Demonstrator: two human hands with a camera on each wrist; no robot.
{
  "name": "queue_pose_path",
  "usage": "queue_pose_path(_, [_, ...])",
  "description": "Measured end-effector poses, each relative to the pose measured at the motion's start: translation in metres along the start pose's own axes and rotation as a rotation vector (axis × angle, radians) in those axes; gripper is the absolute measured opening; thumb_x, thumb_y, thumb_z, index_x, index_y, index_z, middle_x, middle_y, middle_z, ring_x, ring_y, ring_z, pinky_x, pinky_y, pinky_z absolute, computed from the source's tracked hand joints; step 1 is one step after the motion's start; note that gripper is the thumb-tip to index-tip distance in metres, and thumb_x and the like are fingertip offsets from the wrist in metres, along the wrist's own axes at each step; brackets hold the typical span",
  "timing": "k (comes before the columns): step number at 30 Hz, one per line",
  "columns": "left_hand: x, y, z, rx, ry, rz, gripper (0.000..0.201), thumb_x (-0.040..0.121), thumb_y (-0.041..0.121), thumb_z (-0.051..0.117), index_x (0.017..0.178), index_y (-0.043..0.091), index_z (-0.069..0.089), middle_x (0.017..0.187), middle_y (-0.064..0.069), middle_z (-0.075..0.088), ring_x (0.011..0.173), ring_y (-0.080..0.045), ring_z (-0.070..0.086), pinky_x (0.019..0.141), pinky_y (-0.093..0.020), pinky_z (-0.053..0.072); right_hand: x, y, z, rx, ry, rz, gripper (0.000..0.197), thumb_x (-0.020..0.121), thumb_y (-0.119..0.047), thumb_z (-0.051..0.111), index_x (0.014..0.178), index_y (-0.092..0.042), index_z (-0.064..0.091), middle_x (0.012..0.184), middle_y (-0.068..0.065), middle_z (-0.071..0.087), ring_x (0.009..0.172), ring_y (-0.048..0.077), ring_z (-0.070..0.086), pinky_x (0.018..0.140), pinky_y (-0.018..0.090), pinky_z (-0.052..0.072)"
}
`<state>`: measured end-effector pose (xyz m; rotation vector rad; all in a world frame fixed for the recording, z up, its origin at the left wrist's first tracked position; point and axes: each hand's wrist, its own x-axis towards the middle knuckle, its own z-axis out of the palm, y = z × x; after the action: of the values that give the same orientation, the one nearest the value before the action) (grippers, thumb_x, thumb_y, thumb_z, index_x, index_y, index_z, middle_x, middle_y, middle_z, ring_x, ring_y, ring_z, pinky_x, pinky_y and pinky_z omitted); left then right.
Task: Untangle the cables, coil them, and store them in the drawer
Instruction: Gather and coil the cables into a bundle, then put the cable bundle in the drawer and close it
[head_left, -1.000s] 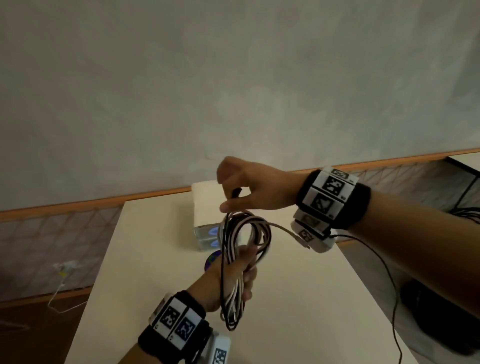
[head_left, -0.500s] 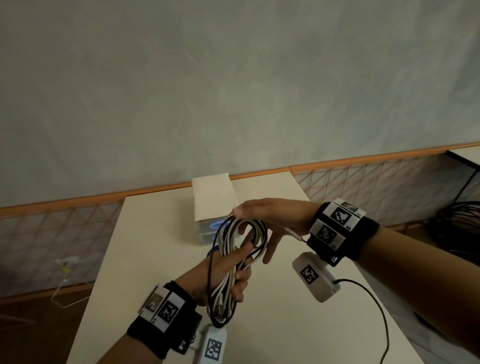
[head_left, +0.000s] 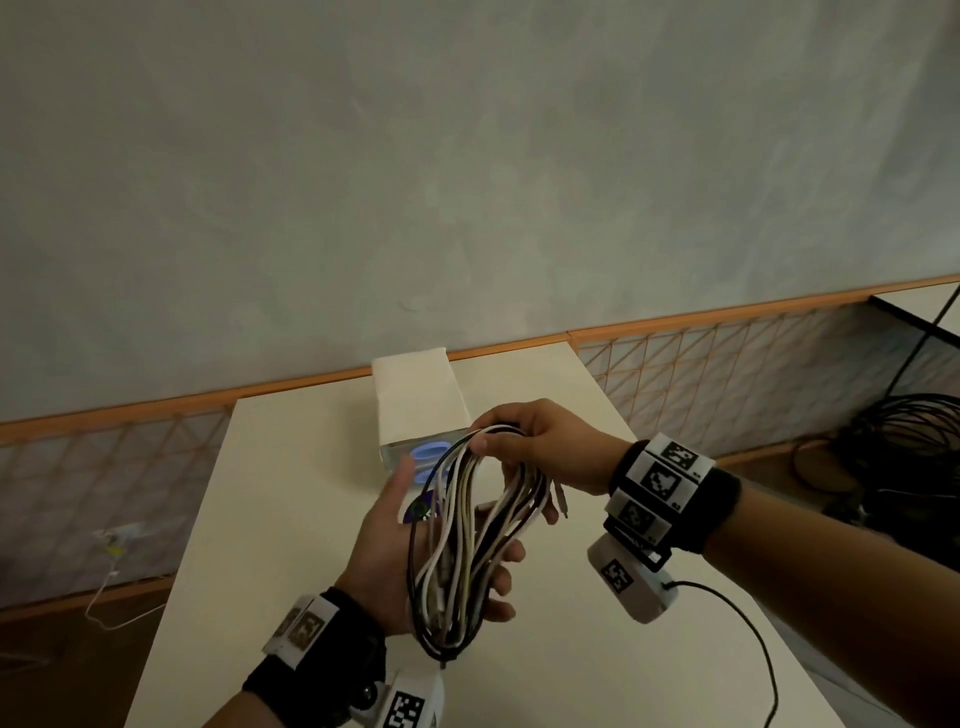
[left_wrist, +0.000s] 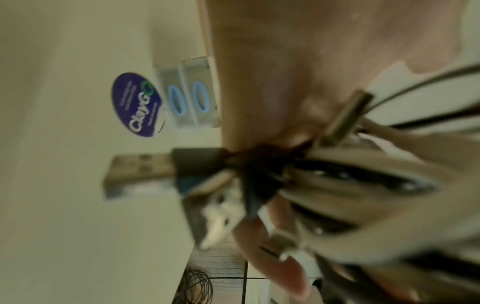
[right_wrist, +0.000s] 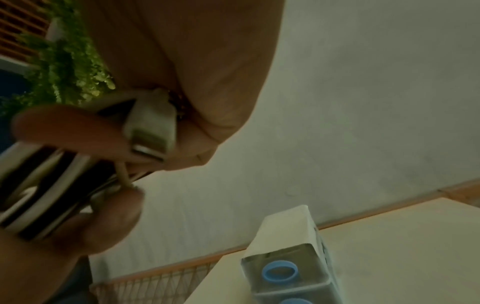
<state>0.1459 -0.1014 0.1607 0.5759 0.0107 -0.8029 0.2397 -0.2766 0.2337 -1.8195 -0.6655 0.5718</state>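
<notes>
A bundle of black and white cables (head_left: 460, 571), coiled into a long loop, hangs above the table (head_left: 291, 493). My left hand (head_left: 387, 545) lies under its lower half, fingers curled round the strands and thumb stretched out. My right hand (head_left: 524, 441) grips the top of the loop. A USB plug (left_wrist: 140, 174) sticks out of the bundle in the left wrist view. A white plug (right_wrist: 150, 131) sits against my right palm. The small white drawer unit (head_left: 421, 405) with blue ring handles stands behind the hands, its drawers shut.
A round purple sticker (head_left: 418, 512) lies in front of the drawer unit. A dark wire basket (head_left: 909, 457) sits on the floor at right, a white cable (head_left: 111, 571) on the floor at left. The wrist camera's black lead (head_left: 748, 639) trails over the table's right edge.
My right hand came down from pinching a plug above the coil and now grips the top of the loop. My left thumb has lifted off the bundle.
</notes>
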Motion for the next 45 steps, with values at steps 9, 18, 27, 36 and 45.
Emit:
queue_pose_path(9, [0.007, 0.011, 0.012, 0.217, 0.273, -0.275, 0.020, 0.083, 0.025, 0.062, 0.072, 0.010, 0.054, 0.049, 0.005, 0.043, 0.037, -0.007, 0.041, 0.040, -0.018, 0.034, 0.003, 0.025, 0.012, -0.638, 0.022, -0.110, 0.044, 0.096, -0.048, 0.039, 0.116, -0.017, 0.062, 0.104, 0.000, 0.058, 0.095, 0.013, 0.055, 0.089, 0.029, 0.045])
queue_pose_path(18, [0.004, 0.022, 0.019, 0.415, 0.202, -0.331, 0.022, 0.089, 0.022, 0.047, 0.068, 0.016, 0.045, 0.049, 0.010, 0.041, 0.038, -0.002, 0.038, 0.042, -0.015, 0.033, 0.005, 0.009, 0.019, -1.483, -0.382, -0.827, 0.102, 0.070, -0.077, 0.054, 0.142, -0.008, 0.038, 0.140, 0.010, 0.050, 0.136, 0.028, 0.038, 0.116, 0.049, 0.017])
queue_pose_path(27, [-0.009, 0.025, 0.018, 0.508, 0.095, -0.316, 0.015, 0.084, 0.010, 0.051, 0.070, 0.014, 0.046, 0.055, 0.007, 0.047, 0.044, -0.003, 0.046, 0.049, -0.016, 0.040, 0.007, -0.014, 0.036, -1.401, -0.429, -0.517, 0.033, 0.085, -0.028, 0.060, 0.114, -0.012, 0.057, 0.099, 0.005, 0.061, 0.076, 0.023, 0.059, 0.063, 0.029, 0.042])
queue_pose_path(36, [-0.026, 0.028, 0.001, 1.070, 0.399, -0.380, 0.020, 0.075, 0.020, 0.066, 0.092, 0.015, 0.058, 0.068, -0.002, 0.055, 0.054, -0.015, 0.055, 0.048, -0.023, 0.046, -0.006, 0.031, 0.037, -1.390, -0.316, -0.333, 0.040, 0.089, -0.022, 0.050, 0.127, -0.016, 0.039, 0.095, 0.009, 0.066, 0.073, 0.030, 0.060, 0.060, 0.034, 0.045])
queue_pose_path(45, [-0.030, 0.038, -0.021, 0.983, 0.427, -0.476, 0.022, 0.058, 0.006, 0.049, 0.079, 0.010, 0.054, 0.053, -0.002, 0.042, 0.037, -0.013, 0.033, 0.041, -0.015, 0.024, -0.027, 0.068, 0.094, -1.148, -0.006, -0.293, 0.042, 0.087, -0.052, 0.047, 0.108, -0.016, 0.048, 0.082, 0.004, 0.067, 0.065, 0.025, 0.063, 0.051, 0.029, 0.041])
